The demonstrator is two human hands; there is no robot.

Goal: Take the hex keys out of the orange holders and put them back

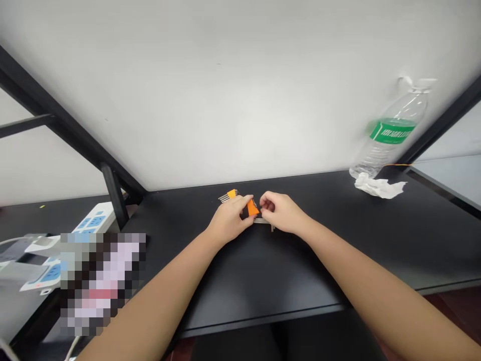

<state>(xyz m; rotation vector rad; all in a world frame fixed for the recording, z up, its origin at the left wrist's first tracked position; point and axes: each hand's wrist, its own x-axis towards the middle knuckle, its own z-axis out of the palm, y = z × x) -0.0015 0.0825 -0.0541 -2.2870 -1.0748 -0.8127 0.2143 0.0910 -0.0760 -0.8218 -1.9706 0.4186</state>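
Note:
Near the middle of the black table (233,286), my left hand (230,220) grips an orange holder (252,207) between thumb and fingers. Just to its right is my right hand (280,210), its fingers curled to the thumb; whatever they hold, if anything, is too small to make out. Beyond my left hand lies another orange holder (232,193) with several thin metal rods sticking out to the left. Below and between the hands, thin metal pieces (260,220) show on the table, partly hidden by my right hand.
A clear bottle with a green label (393,131) leans by the wall at the right, with crumpled white tissue (379,187) before it. At the left are a white power strip (102,213), cables and a pixelated object (107,281). Black frame bars (75,135) rise on that side.

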